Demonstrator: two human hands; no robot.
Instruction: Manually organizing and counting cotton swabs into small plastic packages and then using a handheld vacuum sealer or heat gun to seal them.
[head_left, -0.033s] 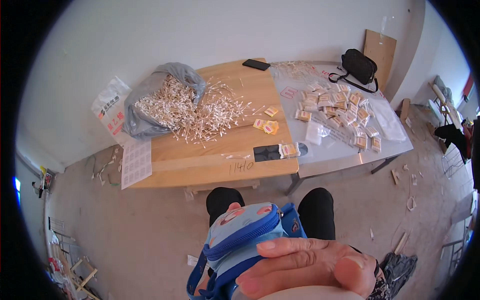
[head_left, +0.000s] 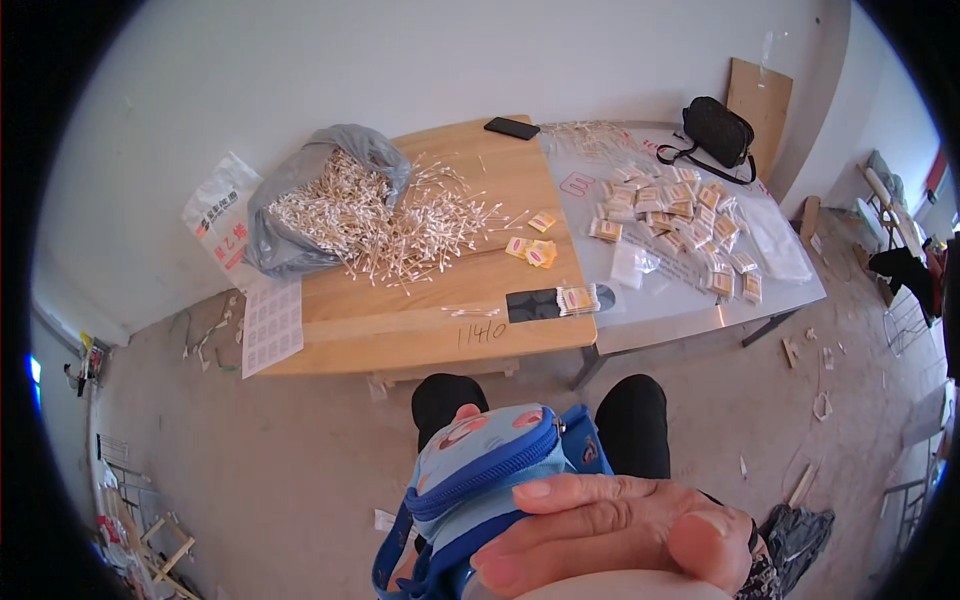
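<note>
My right hand [head_left: 620,530] reaches in at the bottom of the view, its fingers stretched out flat along the near side of a small blue bag [head_left: 490,450]. The hand is open, and a pale, rounded surface shows just below it. The bag rests on my lap, with a dark blue zip, a pink pattern and a strap hanging at its left. Of my left hand only a small skin-coloured patch [head_left: 404,570] shows behind the strap; its fingers are hidden.
Ahead stands a wooden table [head_left: 400,345] with a grey plastic bag [head_left: 275,235] spilling cotton swabs [head_left: 420,230]. Nearby lie yellow cards [head_left: 530,250], a swab pack [head_left: 578,300] and a black phone [head_left: 512,128]. On the right table are several swab packs [head_left: 680,215] and a black handbag [head_left: 718,135].
</note>
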